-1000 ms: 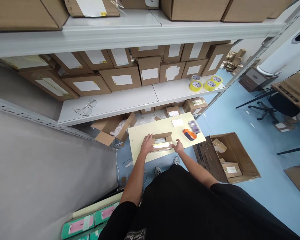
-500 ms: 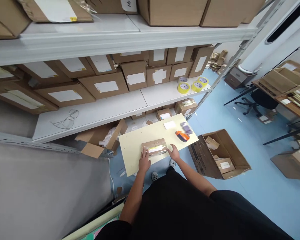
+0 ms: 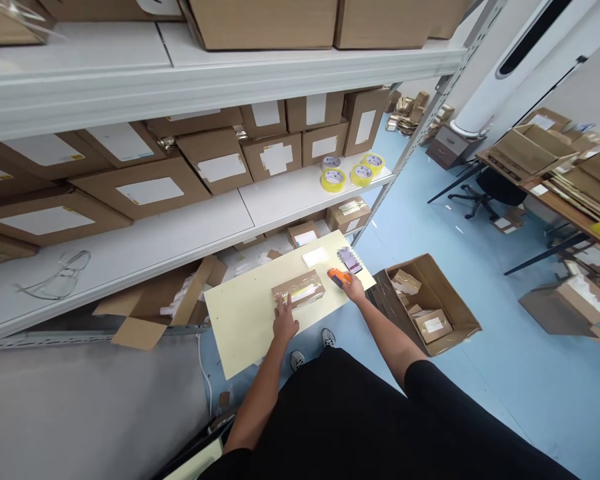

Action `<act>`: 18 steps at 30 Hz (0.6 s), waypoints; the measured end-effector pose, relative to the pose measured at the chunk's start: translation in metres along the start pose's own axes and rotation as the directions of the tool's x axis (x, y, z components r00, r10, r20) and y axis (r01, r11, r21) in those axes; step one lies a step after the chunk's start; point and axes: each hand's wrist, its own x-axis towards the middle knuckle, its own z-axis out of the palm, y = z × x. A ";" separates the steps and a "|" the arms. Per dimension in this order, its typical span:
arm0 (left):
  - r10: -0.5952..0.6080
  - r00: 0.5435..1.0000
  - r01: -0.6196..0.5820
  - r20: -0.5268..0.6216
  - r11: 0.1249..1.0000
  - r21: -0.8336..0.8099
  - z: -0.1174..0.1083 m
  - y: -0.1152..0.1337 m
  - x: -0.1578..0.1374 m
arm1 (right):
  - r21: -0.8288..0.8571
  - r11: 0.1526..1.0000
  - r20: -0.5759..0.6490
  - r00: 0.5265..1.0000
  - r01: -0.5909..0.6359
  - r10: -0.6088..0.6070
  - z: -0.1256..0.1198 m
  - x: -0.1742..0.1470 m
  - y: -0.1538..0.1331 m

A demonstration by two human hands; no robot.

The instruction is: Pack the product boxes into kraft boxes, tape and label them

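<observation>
A small taped cardboard box (image 3: 307, 287) with a white label strip lies on the cream board (image 3: 240, 327) in front of me. My left hand (image 3: 284, 322) rests against the box's near left edge, fingers stretched out and apart on it. To the right, my right hand (image 3: 354, 288) is closed around an orange-and-blue hand tool (image 3: 337, 276), whose exact kind I cannot make out. Just beyond the tool is a purple, partly pixelated item (image 3: 353, 263). A white card or paper stack (image 3: 315, 257) lies behind the box.
Shelves (image 3: 190, 233) ahead hold labelled cartons (image 3: 150, 190), rolls of yellow tape (image 3: 333, 180) and clear glasses (image 3: 60, 277). An open carton (image 3: 430, 260) with small boxes inside stands on the floor at right. Another open carton (image 3: 180, 300) sits under the shelf at left.
My right hand has left the box's right end and taken hold of the orange-and-blue tool. The left hand stays at the box, which now lies slightly more tilted. The view has shifted right.
</observation>
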 end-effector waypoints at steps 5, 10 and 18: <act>-0.123 0.988 0.110 0.096 0.985 0.134 -0.019 0.009 0.007 | -0.008 1.000 0.147 0.989 0.022 -0.021 0.004 0.025 0.023; -0.209 0.945 0.174 0.252 0.972 0.155 -0.023 0.009 0.016 | -0.068 0.996 0.315 0.946 -0.054 0.073 0.035 0.036 0.031; -0.214 0.883 0.225 0.419 0.974 0.024 -0.035 0.002 0.037 | -0.009 1.000 0.299 0.954 0.025 -0.021 0.050 0.046 0.050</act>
